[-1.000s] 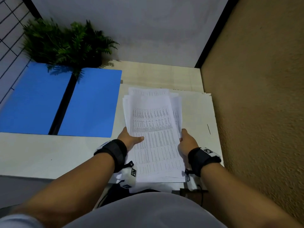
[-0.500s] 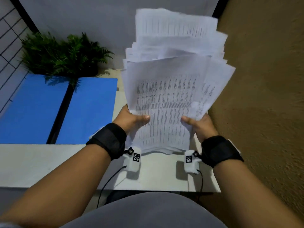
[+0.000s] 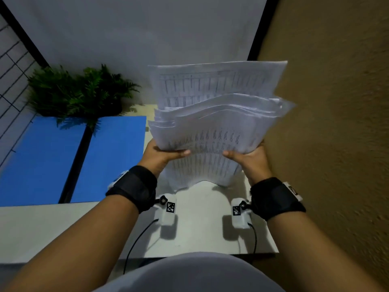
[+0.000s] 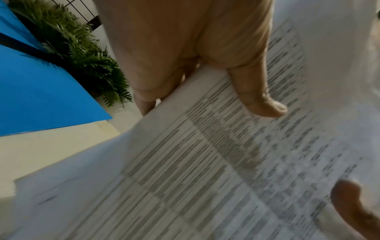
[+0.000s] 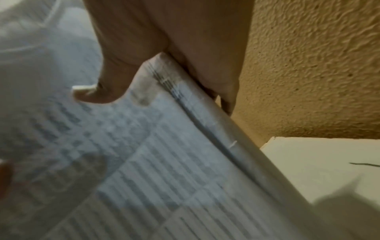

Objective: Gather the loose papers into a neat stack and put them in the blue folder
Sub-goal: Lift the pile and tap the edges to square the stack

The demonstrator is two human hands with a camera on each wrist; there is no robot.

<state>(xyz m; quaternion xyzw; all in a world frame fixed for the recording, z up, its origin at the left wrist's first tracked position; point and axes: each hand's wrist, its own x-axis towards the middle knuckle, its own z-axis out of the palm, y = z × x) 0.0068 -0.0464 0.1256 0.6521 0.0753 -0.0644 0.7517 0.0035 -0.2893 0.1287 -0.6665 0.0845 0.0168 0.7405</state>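
Note:
A thick bundle of printed papers stands upright above the white table, its lower edge near the tabletop and its upper sheets uneven and bowed. My left hand grips the bundle's left side, thumb across the front sheet and fingers behind. My right hand grips the right side the same way, its thumb on the printed face. The blue folder lies open and flat on the table to the left, a dark spine down its middle; it also shows in the left wrist view.
A green fern plant sits at the back left, overhanging the folder's top edge. A textured tan wall runs close along the table's right side. A wire grid stands at the far left.
The bundle rose from flat on the table to upright between both hands a second ago. Since half a second ago it has dropped lower, and its top edges sit closer together.

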